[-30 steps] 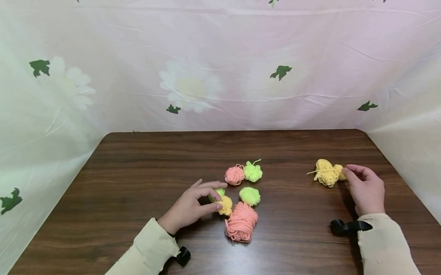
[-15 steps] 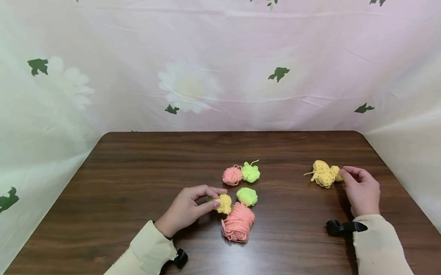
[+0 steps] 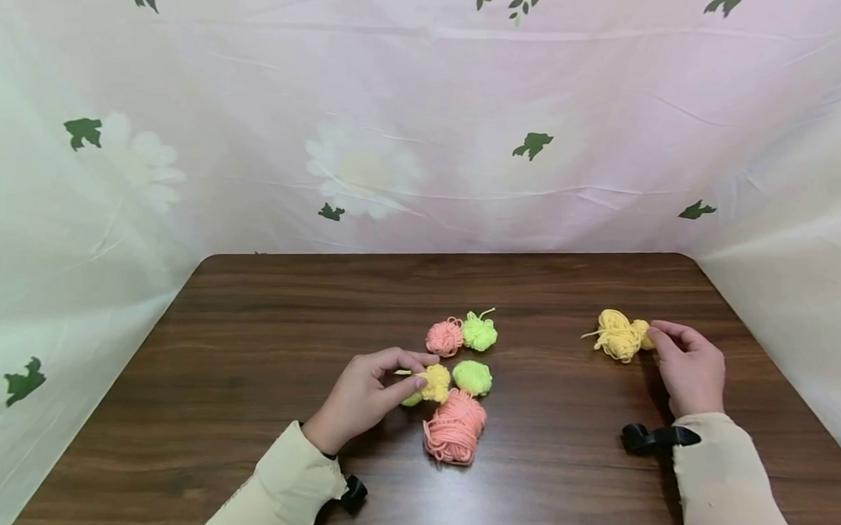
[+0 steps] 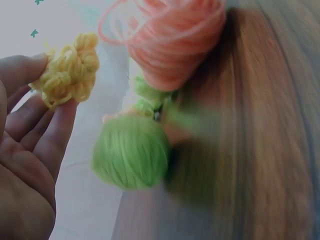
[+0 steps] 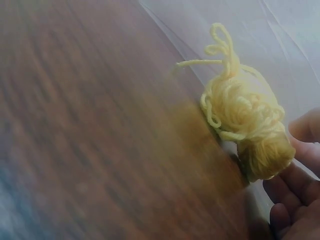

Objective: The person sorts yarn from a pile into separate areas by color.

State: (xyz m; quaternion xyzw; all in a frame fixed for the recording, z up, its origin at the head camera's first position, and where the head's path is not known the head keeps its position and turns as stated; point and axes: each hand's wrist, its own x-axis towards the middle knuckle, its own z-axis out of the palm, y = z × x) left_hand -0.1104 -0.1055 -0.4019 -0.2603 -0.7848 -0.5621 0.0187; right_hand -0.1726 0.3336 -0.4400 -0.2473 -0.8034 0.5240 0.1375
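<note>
My left hand (image 3: 366, 389) pinches a small yellow yarn ball (image 4: 72, 72) between thumb and fingertips, lifted off the table in the left wrist view. Under that hand sits a green yarn ball (image 4: 131, 152), mostly covered in the head view. Just right of the held ball lies a large pink yarn skein (image 3: 455, 427), with a light green ball (image 3: 472, 377) against its far end. On the right, my right hand (image 3: 691, 370) pinches another small yellow yarn ball (image 5: 267, 157). Against this one rests a larger yellow yarn ball (image 3: 616, 338) with a loose tail.
A small pink yarn ball (image 3: 445, 337) and a bright green one (image 3: 479, 332) with an upright strand sit side by side farther back. Floral cloth (image 3: 427, 122) hangs behind the brown wooden table (image 3: 285, 303) and along its sides.
My left hand, pinching the yellow ball, has shifted slightly, and the ball sits a little nearer the light green one. The right hand stays at the small yellow ball, nearly still.
</note>
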